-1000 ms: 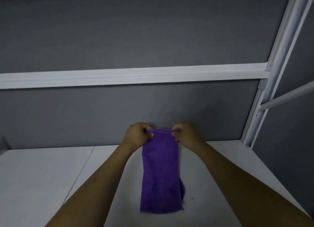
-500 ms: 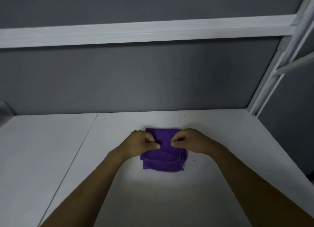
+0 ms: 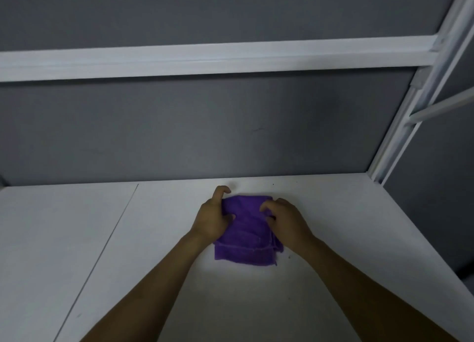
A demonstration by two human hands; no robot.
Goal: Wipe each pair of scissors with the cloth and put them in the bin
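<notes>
Head-worn view, looking down at a white surface [image 3: 128, 277] that meets a grey partition [image 3: 205, 136]. At far left a thin seam [image 3: 110, 239] crosses the surface. Next is my left hand [image 3: 211, 220], gripping the left edge of a folded purple cloth [image 3: 246, 241]. The thumb lies across the top and the fingers [image 3: 222, 189] curl round the far corner, nearly closed. The cloth lies on the surface in the middle of the view, several layers thick. Its near edge is loose and its layers are stepped unevenly at the right. My right hand [image 3: 288, 222] holds the right side, fingers [image 3: 265, 208] hooked and tips dug into the fabric. Further right a white post [image 3: 410, 111] rises at the corner. No scissors and no bin are in view. The main risk, as I judge it, is the fold coming apart. Both grips sit on the far half, so lifting from there could let the near layers drop open and leave a thin, lopsided pad. Wiping blades through a thin spot could bring an edge close to my skin. The surface looks smooth, so a push could make the cloth slide and bunch. I must also free one hand and look away to find the scissors, and the fold may loosen then.
</notes>
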